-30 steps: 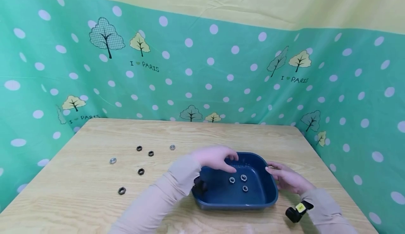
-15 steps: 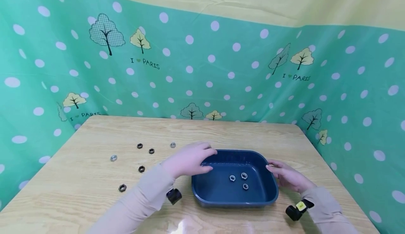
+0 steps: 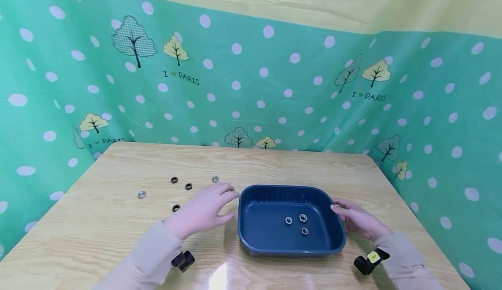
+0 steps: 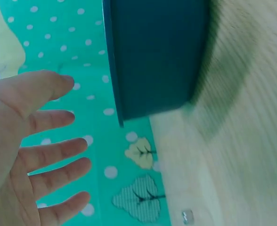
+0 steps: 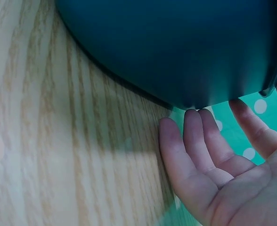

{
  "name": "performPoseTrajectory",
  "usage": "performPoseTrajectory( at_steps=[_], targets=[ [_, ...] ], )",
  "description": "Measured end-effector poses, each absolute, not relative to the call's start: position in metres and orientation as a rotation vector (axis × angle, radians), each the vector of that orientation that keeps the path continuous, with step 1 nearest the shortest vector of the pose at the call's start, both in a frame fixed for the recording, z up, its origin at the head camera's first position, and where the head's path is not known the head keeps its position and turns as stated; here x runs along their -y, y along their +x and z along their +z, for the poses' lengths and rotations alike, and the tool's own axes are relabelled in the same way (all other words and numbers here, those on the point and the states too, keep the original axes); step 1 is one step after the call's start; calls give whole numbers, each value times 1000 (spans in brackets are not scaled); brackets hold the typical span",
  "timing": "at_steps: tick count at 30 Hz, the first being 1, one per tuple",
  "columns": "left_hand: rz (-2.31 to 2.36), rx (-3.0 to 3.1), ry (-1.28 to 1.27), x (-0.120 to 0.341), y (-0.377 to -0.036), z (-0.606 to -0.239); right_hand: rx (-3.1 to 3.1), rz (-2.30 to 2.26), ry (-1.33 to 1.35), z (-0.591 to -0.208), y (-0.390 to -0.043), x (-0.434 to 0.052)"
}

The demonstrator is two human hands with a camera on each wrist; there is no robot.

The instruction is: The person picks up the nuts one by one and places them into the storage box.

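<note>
A dark blue plastic basin (image 3: 290, 252) stands on the table with three metal nuts (image 3: 303, 218) on its floor. To its left is my left hand (image 3: 204, 209), fingers spread and nothing in them, the fingertips just outside the rim. In the left wrist view the palm faces the basin's outer wall (image 4: 157, 56) across a gap. My right hand (image 3: 358, 220) holds the basin's right side: the right wrist view shows fingertips (image 5: 171, 129) against the outer wall and the thumb at the rim.
On the wooden table (image 3: 274, 163), left of the basin, lie black nuts (image 3: 188, 186) and two silver nuts, one silver nut (image 3: 142, 194) farther left and another silver nut (image 3: 215, 179) farther back. A green dotted curtain (image 3: 243, 102) hangs behind the table.
My left hand has moved left from over the basin to beyond its left rim, its forearm now covering the nearest black nut. The right hand and basin stay in place.
</note>
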State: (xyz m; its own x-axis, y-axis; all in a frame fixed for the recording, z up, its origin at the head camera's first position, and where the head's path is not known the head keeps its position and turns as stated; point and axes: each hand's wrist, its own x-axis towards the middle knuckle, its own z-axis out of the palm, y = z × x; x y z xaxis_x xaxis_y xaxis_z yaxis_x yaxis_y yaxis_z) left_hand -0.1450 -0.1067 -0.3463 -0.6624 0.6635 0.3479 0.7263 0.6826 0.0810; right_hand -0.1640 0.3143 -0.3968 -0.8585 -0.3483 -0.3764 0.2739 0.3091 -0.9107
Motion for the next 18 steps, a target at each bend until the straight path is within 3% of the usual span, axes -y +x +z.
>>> performPoseTrajectory(
  at_steps=[18],
  targets=[
    [-315, 2664, -874, 167, -123, -362, -2014, -1626, -71, -397, -165, -315]
  ],
)
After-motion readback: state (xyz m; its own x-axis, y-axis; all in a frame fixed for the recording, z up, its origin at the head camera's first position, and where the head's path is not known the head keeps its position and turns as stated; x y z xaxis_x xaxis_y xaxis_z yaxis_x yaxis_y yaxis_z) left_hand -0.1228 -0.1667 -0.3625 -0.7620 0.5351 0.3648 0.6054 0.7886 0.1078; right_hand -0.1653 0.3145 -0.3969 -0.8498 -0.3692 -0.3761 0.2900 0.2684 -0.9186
